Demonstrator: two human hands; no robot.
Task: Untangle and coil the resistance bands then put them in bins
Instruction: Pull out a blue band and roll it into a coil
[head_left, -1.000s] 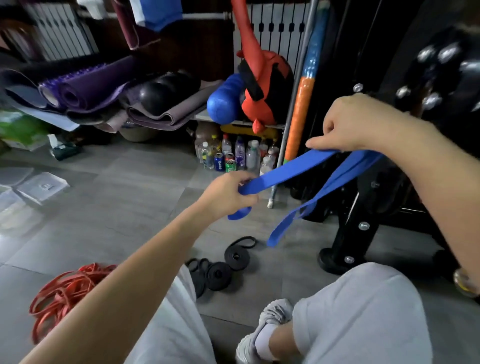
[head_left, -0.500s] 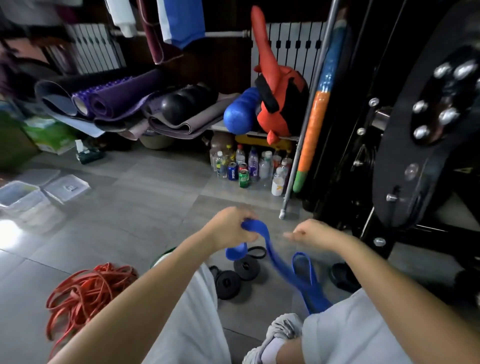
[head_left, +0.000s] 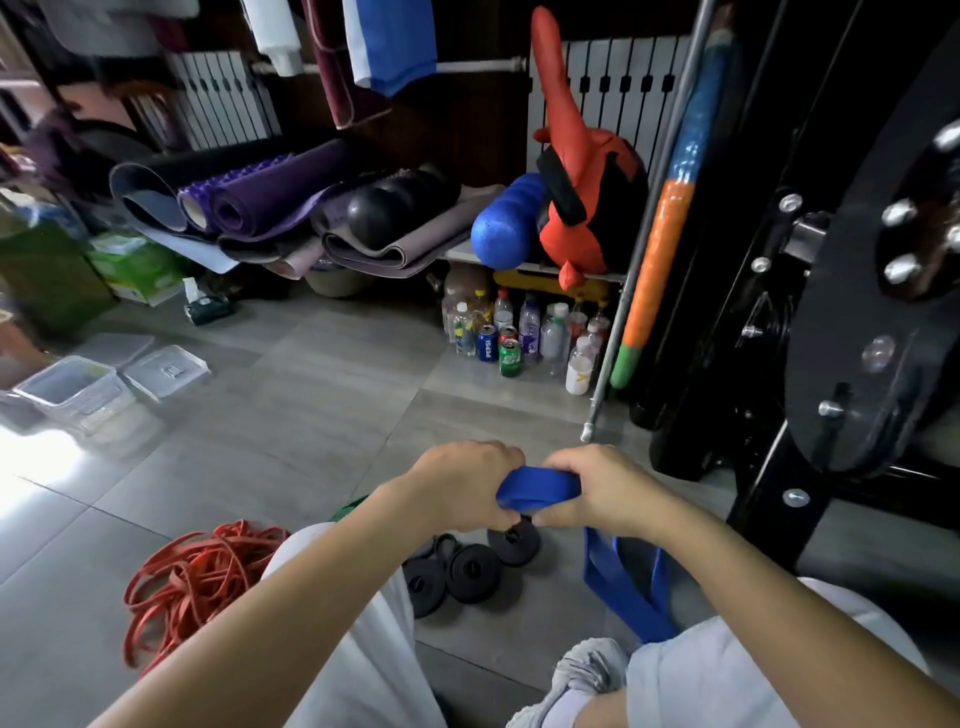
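A wide blue resistance band (head_left: 540, 487) is partly wound into a small coil between my two hands. My left hand (head_left: 462, 486) grips the coil's left side, and my right hand (head_left: 605, 488) grips its right side. The band's loose tail (head_left: 623, 587) hangs down to my right knee. Three coiled black bands (head_left: 470, 569) lie on the floor just below my hands. A tangled heap of red-orange bands (head_left: 192, 577) lies on the floor at my left. Clear plastic bins (head_left: 72, 392) stand at the far left.
A black weight machine (head_left: 831, 322) fills the right side. Bottles and cans (head_left: 519, 332) stand under a shelf holding rolled mats (head_left: 270, 202), a blue roller and a red bag. A metal pole (head_left: 628, 291) leans by the machine. My shoe (head_left: 582, 675) is below.
My hands came together from far apart and dropped low over the floor. The long stretched blue band is now wound into a small coil between them, with a shorter tail hanging.
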